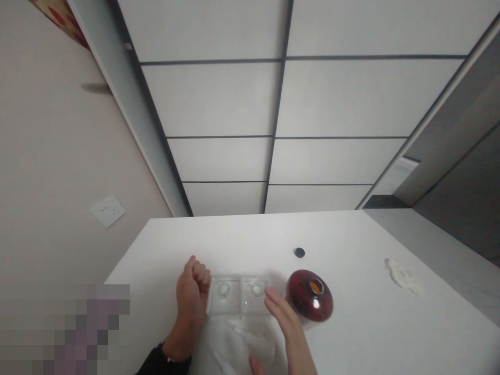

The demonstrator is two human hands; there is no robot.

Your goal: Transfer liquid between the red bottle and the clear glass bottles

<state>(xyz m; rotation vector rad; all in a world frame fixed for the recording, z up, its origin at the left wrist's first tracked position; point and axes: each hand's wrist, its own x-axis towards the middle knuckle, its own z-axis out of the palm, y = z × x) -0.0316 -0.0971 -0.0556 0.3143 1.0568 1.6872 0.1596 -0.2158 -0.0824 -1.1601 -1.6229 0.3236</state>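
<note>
Clear, rectangular two-part tray — flat on the white table.

The pot at lower right is dark red, its opening orange. The tray at lower centre is colourless. White panels across the top carry a dark grid.

The left arm wears a black sleeve that ends just short of the wrist. A small pale dot or bead shows at the cuff, too small to make out; it may belong to the sleeve or to something worn at the wrist. The left hand is bare, with a rounded back and short fingers. The right hand is bare too, its fingers slender and tapered, and the forearm is uncovered down to the picture's lower edge.
</note>
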